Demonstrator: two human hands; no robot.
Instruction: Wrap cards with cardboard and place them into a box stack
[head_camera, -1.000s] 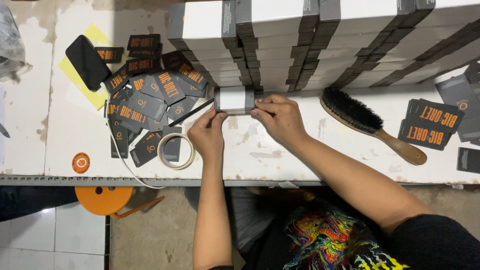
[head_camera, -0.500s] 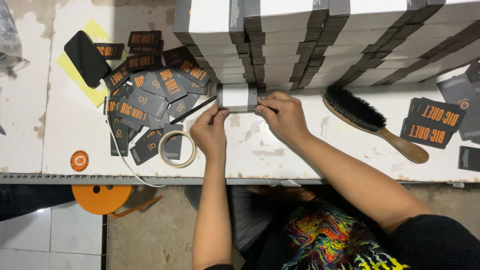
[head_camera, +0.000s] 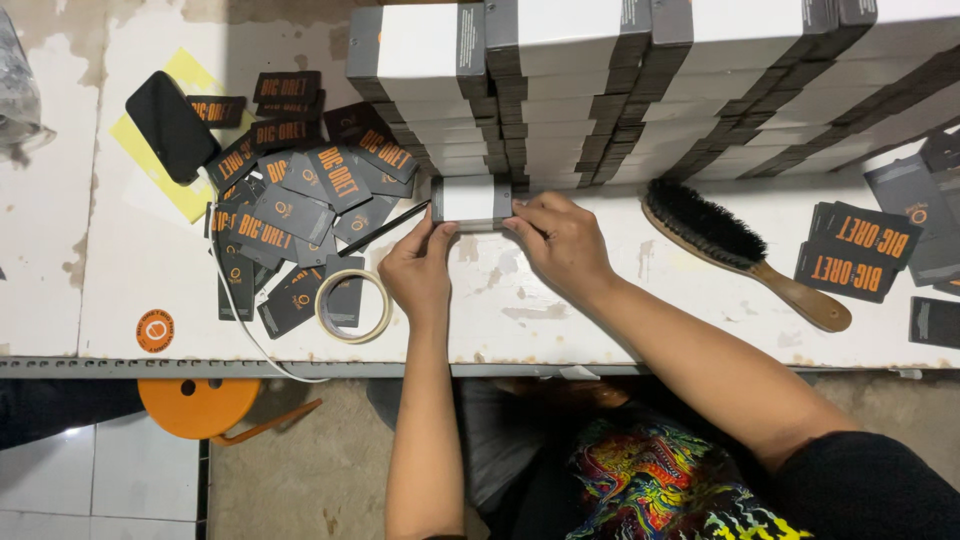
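Note:
A small white box with grey ends (head_camera: 470, 199) stands on the white table, at the foot of the box stacks. My left hand (head_camera: 418, 268) grips its lower left corner with thumb and fingers. At the box's right end, my right hand (head_camera: 560, 236) presses its fingertips on the edge. A thin black pen (head_camera: 384, 228) lies just left of the box. Left of my left hand lies a roll of clear tape (head_camera: 353, 305) on a pile of dark cards with orange print (head_camera: 290, 200).
Stacks of white and grey boxes (head_camera: 620, 80) fill the back of the table. A wooden brush with black bristles (head_camera: 740, 250) lies to the right, more dark cards (head_camera: 855, 262) beyond it. A black phone (head_camera: 172, 125) rests at the left. An orange stool (head_camera: 200, 403) stands below the table edge (head_camera: 200, 367).
Both hands stay on the small box with only slight finger shifts. The view has edged a little; nothing else on the table has moved.

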